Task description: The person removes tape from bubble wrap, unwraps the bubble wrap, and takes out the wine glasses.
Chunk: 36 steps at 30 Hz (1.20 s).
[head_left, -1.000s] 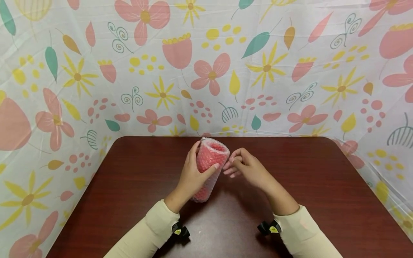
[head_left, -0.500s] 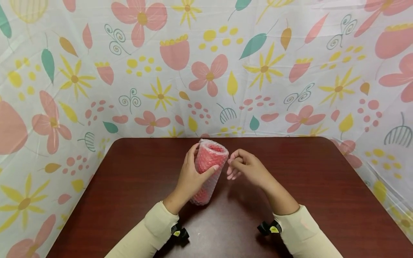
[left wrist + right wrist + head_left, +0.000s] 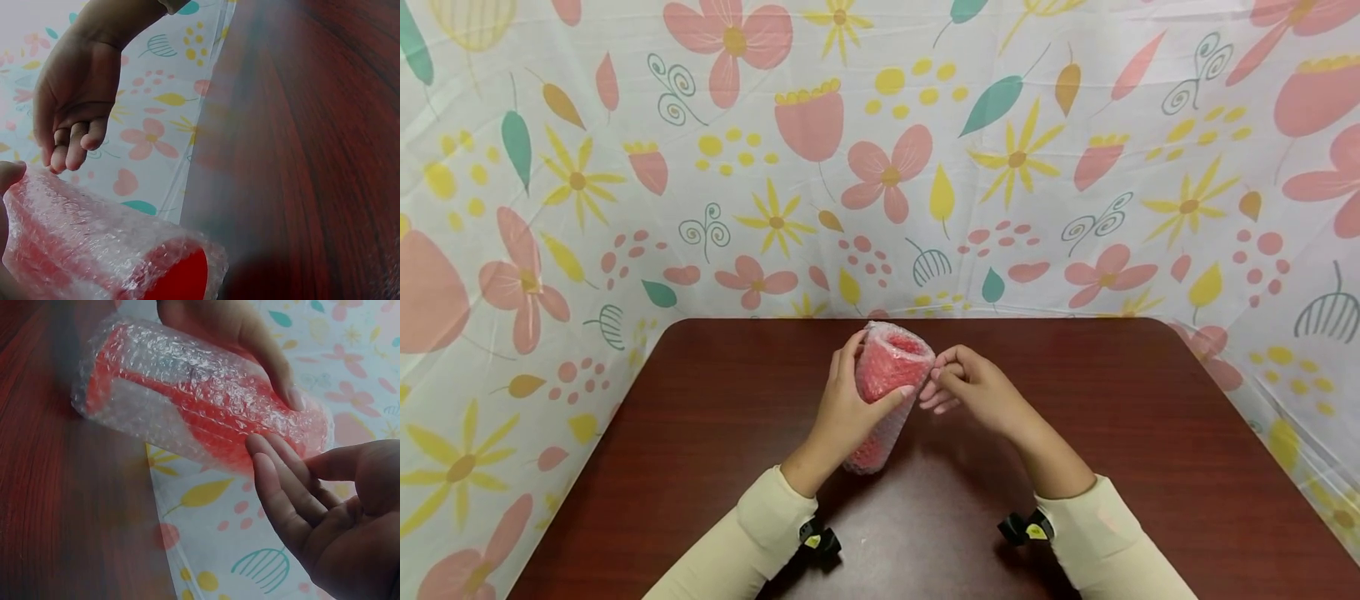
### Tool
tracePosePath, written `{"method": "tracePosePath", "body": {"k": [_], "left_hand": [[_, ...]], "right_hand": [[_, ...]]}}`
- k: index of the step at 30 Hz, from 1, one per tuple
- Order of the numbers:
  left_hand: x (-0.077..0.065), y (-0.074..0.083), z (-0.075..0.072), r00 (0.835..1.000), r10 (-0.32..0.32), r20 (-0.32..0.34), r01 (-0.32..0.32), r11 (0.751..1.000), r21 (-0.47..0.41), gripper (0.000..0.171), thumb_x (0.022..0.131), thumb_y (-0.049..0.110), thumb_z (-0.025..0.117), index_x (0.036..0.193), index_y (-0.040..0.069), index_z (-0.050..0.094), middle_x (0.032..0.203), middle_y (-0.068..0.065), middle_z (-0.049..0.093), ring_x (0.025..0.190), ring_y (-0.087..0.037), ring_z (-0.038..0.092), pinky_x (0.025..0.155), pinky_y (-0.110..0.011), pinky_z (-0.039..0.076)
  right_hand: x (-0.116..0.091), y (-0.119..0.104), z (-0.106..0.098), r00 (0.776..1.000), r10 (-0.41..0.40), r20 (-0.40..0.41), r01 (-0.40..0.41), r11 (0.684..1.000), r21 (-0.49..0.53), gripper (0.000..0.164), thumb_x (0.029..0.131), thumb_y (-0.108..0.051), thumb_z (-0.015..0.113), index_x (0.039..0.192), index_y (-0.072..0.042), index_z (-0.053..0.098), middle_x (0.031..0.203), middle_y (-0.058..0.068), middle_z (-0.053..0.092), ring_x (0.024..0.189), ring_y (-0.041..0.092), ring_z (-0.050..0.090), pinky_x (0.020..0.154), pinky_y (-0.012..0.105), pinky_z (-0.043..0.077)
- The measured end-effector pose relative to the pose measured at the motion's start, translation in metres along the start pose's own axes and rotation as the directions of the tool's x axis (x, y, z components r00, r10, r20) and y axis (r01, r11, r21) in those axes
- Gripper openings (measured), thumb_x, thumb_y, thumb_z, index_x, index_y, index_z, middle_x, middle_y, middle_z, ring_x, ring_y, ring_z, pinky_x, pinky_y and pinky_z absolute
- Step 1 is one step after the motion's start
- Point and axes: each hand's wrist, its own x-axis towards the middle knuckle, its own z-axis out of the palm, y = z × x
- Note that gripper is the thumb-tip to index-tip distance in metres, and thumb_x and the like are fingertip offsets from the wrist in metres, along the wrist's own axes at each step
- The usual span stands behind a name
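Observation:
My left hand grips a roll-shaped bubble-wrapped bundle from its left side, thumb across the front. Red shows through the clear wrap, and the upper end has an open, rounded rim. The bundle leans, its lower end close over the table. At the right of that rim is my right hand, thumb and index finger pinching at the edge of the wrap, other fingers loosely bent. The right wrist view shows these fingertips against the bubble wrap. A red end of the bundle faces the left wrist camera.
A dark red-brown wooden table with rounded far corners lies under both hands. Behind it and along both sides hangs a white cloth printed with flowers and leaves. Black wrist straps sit at the cuffs.
The bundle's top tips slightly left and then back right. My right fingers draw back a little and then come in again at the rim. The left hand keeps its grip.

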Motion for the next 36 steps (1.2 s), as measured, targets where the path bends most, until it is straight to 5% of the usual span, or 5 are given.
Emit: {"method": "tracePosePath", "body": {"k": [7,14,36], "left_hand": [[0.0004,-0.0005,0.0004,1.0,0.016,-0.006,-0.016,1.0,0.011,0.098,0.077,0.048,0.086,0.155,0.034,0.028,0.146,-0.001,0.041,0.13,-0.022,0.052,0.105,-0.049,0.047],[-0.0001,0.0008,-0.0004,1.0,-0.003,-0.011,0.003,1.0,0.018,0.099,0.077,0.051,0.086,0.155,0.034,0.027,0.144,-0.002,0.042,0.13,-0.023,0.052,0.105,-0.049,0.048],[0.0005,-0.0019,0.0,1.0,-0.004,-0.018,0.005,1.0,0.021,0.098,0.077,0.055,0.084,0.154,0.037,0.027,0.142,-0.002,0.043,0.126,-0.022,0.054,0.101,-0.049,0.05]], "right_hand": [[-0.0003,0.0011,-0.0038,0.998,0.029,0.06,-0.028,0.999,-0.02,0.021,0.107,-0.008,0.044,0.118,0.011,0.043,0.104,0.034,0.07,0.094,0.043,0.073,0.081,0.055,0.059],[-0.0003,-0.0009,-0.0043,1.0,0.028,0.006,-0.028,0.997,-0.07,0.02,0.105,-0.01,0.05,0.113,0.008,0.052,0.083,0.022,0.071,0.075,0.034,0.074,0.073,0.057,0.059],[-0.0023,-0.0033,-0.0051,1.0,0.007,0.005,-0.007,0.999,-0.042,0.019,0.104,-0.013,0.055,0.108,0.005,0.054,0.088,0.02,0.073,0.083,0.032,0.076,0.077,0.045,0.062]]}}
